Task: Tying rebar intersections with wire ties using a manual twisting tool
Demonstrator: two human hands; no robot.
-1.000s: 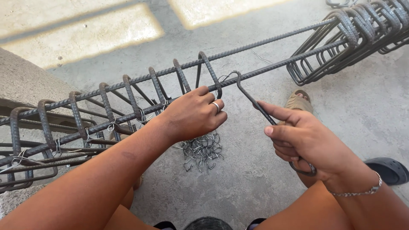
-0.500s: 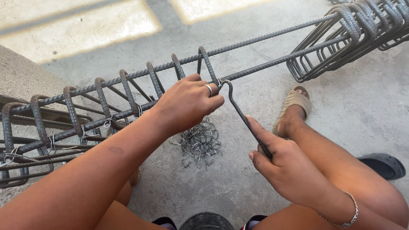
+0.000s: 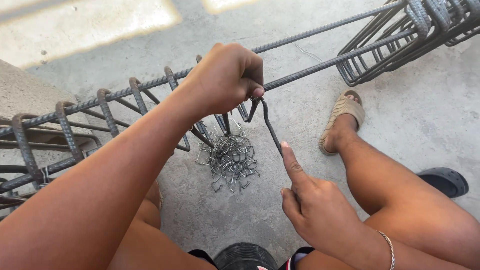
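Over bare concrete floor [image 3: 425, 115], your left hand [image 3: 227, 77] is gripping the rebar cage [image 3: 115, 95] joint while your right hand [image 3: 312, 205] is closing on the tie-wire hook [image 3: 270, 125]; keep twisting snugly.

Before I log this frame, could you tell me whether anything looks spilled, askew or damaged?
Nothing stands out. The wire ties lie in a loose heap on the floor under the rebar cage, apparently a working pile rather than a spill.
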